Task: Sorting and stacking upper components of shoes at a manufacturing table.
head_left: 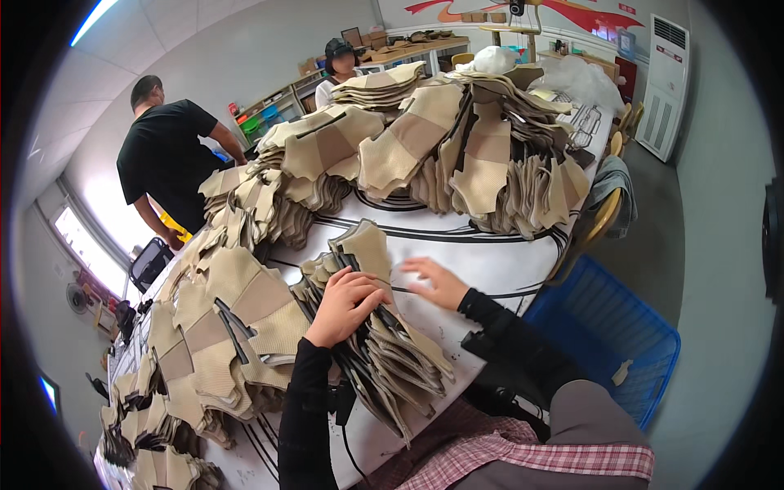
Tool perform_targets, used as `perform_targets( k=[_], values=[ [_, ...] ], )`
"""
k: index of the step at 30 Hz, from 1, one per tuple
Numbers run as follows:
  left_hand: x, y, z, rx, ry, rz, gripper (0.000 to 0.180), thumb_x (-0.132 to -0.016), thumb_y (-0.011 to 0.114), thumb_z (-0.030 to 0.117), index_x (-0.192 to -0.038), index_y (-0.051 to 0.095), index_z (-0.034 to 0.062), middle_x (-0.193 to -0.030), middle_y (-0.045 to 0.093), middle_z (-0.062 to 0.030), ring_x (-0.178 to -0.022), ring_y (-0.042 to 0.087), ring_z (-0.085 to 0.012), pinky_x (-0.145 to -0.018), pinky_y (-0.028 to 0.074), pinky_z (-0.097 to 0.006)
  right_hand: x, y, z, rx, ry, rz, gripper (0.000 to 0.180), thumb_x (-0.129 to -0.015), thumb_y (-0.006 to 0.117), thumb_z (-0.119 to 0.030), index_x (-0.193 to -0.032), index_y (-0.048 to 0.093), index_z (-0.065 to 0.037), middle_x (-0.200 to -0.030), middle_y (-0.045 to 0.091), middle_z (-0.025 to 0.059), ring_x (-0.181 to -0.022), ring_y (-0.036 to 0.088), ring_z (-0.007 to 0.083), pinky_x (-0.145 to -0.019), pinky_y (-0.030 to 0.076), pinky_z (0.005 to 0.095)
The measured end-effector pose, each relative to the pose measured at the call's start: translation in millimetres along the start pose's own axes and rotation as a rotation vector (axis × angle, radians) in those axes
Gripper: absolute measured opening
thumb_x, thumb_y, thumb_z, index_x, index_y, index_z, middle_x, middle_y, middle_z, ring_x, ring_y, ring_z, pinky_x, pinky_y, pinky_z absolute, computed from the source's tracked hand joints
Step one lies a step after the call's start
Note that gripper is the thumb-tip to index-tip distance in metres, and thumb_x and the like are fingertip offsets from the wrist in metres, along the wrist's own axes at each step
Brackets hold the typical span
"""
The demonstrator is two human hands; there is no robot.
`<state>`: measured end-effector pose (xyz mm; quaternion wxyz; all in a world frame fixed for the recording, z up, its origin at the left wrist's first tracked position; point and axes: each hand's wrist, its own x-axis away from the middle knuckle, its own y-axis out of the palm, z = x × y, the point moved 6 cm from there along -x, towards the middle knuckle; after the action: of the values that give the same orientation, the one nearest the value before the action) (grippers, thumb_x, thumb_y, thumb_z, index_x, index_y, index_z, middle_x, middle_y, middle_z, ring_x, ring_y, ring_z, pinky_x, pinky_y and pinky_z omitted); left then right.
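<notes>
A bundle of beige padded mesh fabric pieces (pixel 402 353) stands on edge near the front of the table, its many layers showing grey undersides and dark edging. My left hand (pixel 347 309) lies over the top of this bundle, its fingers bent and closed against the layers. Just to the right of the bundle, my right hand (pixel 438 282) hovers above the tabletop with fingers apart and nothing in them; it is slightly blurred. Left of the bundle, more beige and tan pieces (pixel 237 298) lie in overlapping stacks.
The white table (pixel 490 265) has black curved lines. Tall piles of similar pieces (pixel 416 139) cover its far side. A blue plastic crate (pixel 674 351) stands at the right, by a chair with a grey cloth (pixel 618 192). One person (pixel 167 155) stands far left; another (pixel 336 69) is behind the piles.
</notes>
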<state>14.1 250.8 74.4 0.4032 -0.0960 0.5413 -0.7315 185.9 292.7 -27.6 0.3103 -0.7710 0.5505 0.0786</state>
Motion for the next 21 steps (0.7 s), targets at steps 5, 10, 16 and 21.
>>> perform_targets(
  k=[5,10,16,21],
  values=[
    [3.8,-0.7,-7.5,0.020,-0.026,0.029,0.025,-0.092,0.050,0.028,-0.088,0.071,0.0148,-0.097,0.066,-0.0011,-0.113,0.053,-0.0195,-0.107,0.025,-0.041,-17.1,-90.7,15.6,0.710,-0.062,0.436,0.045,-0.077,0.067,-0.021,-0.118,0.056,-0.008,-0.131,0.047,0.0171,-0.123,0.043,0.0343,-0.104,0.033,0.0424],
    [21.9,-10.8,-19.9,-0.050,0.076,0.047,0.024,-0.092,0.051,0.028,-0.085,0.069,0.0128,-0.098,0.066,-0.0038,-0.105,0.056,-0.0209,-0.101,0.032,-0.040,-74.3,-117.0,45.4,1.066,0.074,0.285,0.074,-0.065,0.075,-0.025,-0.129,0.046,0.000,-0.142,0.035,0.0239,-0.134,0.029,0.0381,-0.111,0.025,0.0466],
    [13.8,-2.2,-11.3,0.033,0.012,0.061,0.027,-0.092,0.050,0.030,-0.089,0.069,0.0122,-0.101,0.064,-0.0041,-0.108,0.054,-0.0183,-0.108,0.024,-0.041,-105.7,-158.2,76.3,1.423,0.509,0.375,0.084,-0.070,0.071,-0.035,-0.136,0.036,0.005,-0.145,0.031,0.0223,-0.136,0.027,0.0338,-0.113,0.021,0.0405],
    [21.1,-3.3,-15.0,0.071,-0.023,0.093,0.030,-0.092,0.051,0.032,-0.090,0.070,0.0091,-0.102,0.065,-0.0061,-0.109,0.054,-0.0192,-0.109,0.022,-0.041,-123.4,-163.8,98.7,1.390,0.453,0.408,0.060,-0.086,0.054,-0.023,-0.137,0.035,0.002,-0.142,0.040,0.0165,-0.132,0.036,0.0280,-0.109,0.028,0.0390]
  ],
)
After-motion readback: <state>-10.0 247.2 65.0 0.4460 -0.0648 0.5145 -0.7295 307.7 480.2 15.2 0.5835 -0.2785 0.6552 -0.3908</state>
